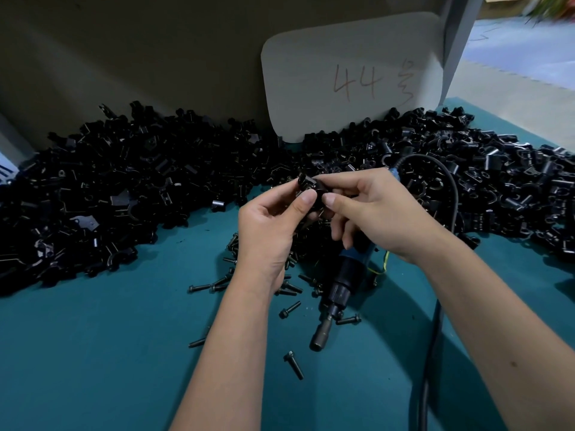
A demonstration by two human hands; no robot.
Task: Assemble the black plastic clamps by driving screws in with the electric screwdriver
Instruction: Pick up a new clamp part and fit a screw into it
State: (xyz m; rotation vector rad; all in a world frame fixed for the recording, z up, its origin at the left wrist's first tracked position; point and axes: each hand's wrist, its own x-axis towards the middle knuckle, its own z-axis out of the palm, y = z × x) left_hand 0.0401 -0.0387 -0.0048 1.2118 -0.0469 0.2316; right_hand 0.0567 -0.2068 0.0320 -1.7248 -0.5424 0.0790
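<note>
**benchnoob:** How far through the pile are you? And where's the driver?

**me:** Only the head cam to go on, so here's what it shows. Both hands are up over the middle of the green mat (93,353). My left hand (270,231) is pinching a black clamp piece (306,181) between thumb and fingers, and my right hand (370,213) is pinching the same piece from the other side, thumb tips nearly touching. Looks like I'm mating two halves, though they're too dark to tell if a screw is in yet. My right hand's lower fingers also curl round the blue electric screwdriver (339,287), which hangs under the palm, bit pointing down at the mat, cable (448,188) looping off behind.

**benchnoob:** So basically just started?

**me:** I'd say nowhere near done. The heap of loose clamp parts (124,181) runs along the whole back of the mat, both sides of the card marked 44 (351,76), and I can't pick out a finished stack anywhere. Loose screws (289,287) are scattered below my hands. This one isn't driven yet, I reckon.
</note>
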